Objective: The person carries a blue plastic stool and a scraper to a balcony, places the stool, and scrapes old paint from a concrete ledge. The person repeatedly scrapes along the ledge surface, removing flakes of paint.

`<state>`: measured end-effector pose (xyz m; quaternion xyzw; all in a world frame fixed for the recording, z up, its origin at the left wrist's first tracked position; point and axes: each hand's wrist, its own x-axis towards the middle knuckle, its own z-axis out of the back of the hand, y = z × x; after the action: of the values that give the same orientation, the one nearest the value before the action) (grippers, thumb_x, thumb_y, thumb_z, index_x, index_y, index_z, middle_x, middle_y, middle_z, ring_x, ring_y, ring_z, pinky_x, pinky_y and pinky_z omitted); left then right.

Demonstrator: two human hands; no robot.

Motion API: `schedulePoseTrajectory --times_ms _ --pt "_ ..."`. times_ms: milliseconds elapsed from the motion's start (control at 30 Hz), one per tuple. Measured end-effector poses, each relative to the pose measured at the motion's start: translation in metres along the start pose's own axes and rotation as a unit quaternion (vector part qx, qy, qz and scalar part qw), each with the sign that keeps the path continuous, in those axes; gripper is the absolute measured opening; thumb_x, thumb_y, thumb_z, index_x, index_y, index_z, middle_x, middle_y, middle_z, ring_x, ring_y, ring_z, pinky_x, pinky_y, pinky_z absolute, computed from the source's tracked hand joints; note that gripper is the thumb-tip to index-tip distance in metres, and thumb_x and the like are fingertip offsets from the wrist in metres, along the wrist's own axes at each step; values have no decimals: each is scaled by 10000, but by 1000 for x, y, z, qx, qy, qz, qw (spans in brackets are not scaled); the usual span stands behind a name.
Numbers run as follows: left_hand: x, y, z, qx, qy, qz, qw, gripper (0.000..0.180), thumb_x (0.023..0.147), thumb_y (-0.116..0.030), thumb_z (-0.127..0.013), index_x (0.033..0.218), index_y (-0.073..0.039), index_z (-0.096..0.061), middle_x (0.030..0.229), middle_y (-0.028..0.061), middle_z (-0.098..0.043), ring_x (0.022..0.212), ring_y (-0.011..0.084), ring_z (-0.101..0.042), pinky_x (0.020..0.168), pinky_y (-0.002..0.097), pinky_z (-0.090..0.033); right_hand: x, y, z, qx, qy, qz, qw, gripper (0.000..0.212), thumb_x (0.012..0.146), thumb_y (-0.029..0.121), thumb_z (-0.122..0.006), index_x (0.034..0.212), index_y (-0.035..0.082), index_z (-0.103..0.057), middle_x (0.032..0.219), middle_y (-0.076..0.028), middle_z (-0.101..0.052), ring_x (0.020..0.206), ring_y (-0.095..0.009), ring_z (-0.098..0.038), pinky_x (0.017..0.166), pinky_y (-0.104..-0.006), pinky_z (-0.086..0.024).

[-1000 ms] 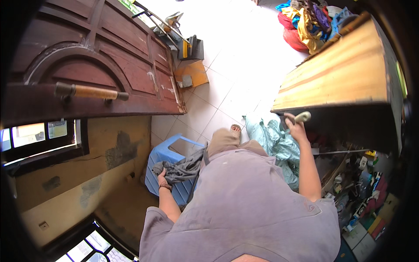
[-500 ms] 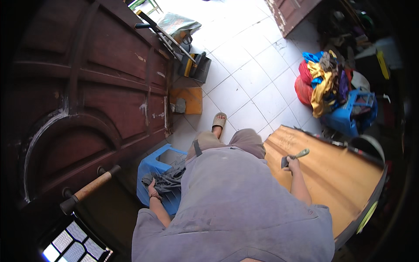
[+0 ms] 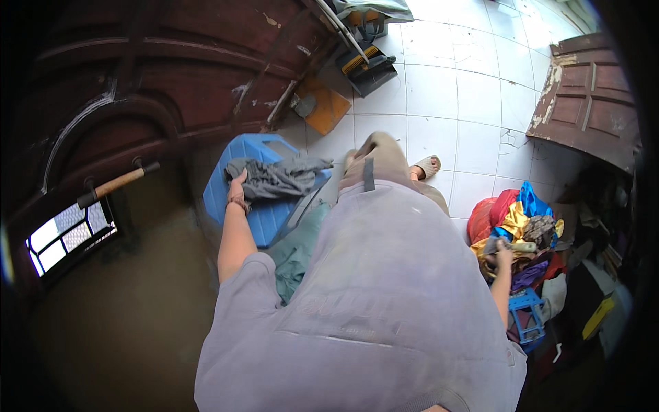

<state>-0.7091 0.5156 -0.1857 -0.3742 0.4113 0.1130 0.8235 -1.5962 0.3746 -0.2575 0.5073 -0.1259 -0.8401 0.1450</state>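
Note:
My left hand (image 3: 238, 187) grips the edge of a crumpled dark grey cloth (image 3: 285, 180). The cloth lies over a blue plastic stool (image 3: 259, 225) to my left. My right hand (image 3: 504, 255) is closed around a scraper with a pale greenish handle (image 3: 526, 247) and a flat grey blade. It is held over a heap of bright cloths (image 3: 515, 218) in red, gold, blue and purple. From this view I cannot tell whether the scraper touches them.
A dark red panelled door (image 3: 199, 89) stands at the left, with a dustpan (image 3: 374, 79) and an orange board (image 3: 328, 113) near its edge. Another worn door (image 3: 583, 103) is at the far right. Green fabric (image 3: 300, 250) lies beside the stool.
My body has turned, and the orange-brown sheet on the right is out of view. My right hand has moved with the scraper from over that sheet to the cloth heap. My left hand keeps the grey cloth.

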Motion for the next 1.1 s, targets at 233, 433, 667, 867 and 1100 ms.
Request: schedulePoseTrajectory --times_ms 233,433,667,867,1100 --pt "-83 -30 -153 -143 46 -40 988 520 901 -387 -689 1220 20 -640 1172 122 -678 972 240 -682 897 361 -529 60 309 64 -107 -9 292 950 307 996 306 -576 1224 118 -660 1095 -32 -651 932 -143 -616 678 -280 -529" --pt "-117 -82 -329 -197 95 -29 975 441 910 -323 -691 1195 12 -651 1157 122 -684 979 254 -690 880 373 -552 44 466 -4 -95 121 447 881 287 1016 258 -539 1117 29 -679 956 -47 -690 873 -122 -620 747 -277 -503" --pt "-168 -126 -503 -305 160 26 939 494 867 -390 -726 1216 -52 -632 1162 114 -678 1016 302 -668 874 455 -540 -13 570 -102 -214 274 455 820 216 982 180 -576 1124 43 -662 888 -92 -702 810 -127 -657 750 -320 -518" --pt "-253 -200 -624 -357 153 35 921 565 878 -460 -672 1298 -91 -590 1261 117 -638 1135 341 -616 921 492 -497 13 592 -174 -275 334 681 591 347 816 179 -757 1109 51 -621 900 -149 -642 828 -367 -636 729 -431 -521" --pt "-300 -264 -706 -245 157 57 955 964 688 -784 -642 1291 -41 -522 1153 116 -590 859 275 -588 594 345 -331 56 690 -159 -398 297 748 442 325 772 178 -689 1095 148 -662 985 -94 -624 992 -293 -616 851 -410 -470"
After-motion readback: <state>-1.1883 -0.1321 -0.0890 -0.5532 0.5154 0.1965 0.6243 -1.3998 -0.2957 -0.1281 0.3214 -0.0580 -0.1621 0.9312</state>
